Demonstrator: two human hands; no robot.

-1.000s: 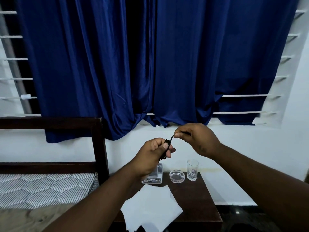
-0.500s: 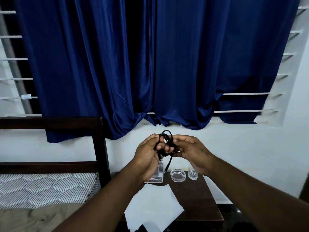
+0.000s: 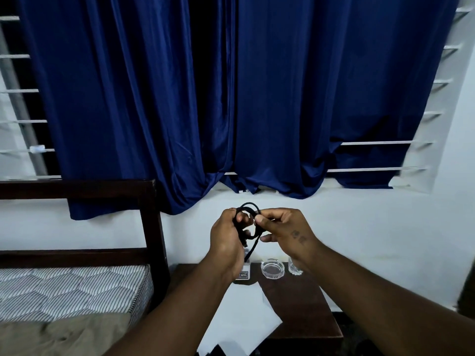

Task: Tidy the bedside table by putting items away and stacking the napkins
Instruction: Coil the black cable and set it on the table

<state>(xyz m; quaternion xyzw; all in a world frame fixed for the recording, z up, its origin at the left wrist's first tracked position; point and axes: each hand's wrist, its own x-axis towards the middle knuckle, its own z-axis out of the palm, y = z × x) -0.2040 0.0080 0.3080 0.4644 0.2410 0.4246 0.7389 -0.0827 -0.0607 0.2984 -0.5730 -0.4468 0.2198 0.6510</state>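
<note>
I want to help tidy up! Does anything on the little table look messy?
Yes. The white napkins lie loose and crooked, not stacked, and poke past the bedside table's front edge. The glass dish and drinking glass stand upright.

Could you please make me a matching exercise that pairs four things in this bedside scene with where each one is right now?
Things:
1. cable
2. ashtray
3. napkins
4. glass

Places:
A. spread on the table's front left part
B. back right of the table, partly behind the right wrist
C. coiled in both hands, above the table
D. at the back of the table, just left of the glass

Pairs: 1-C, 2-D, 3-A, 4-B
</note>
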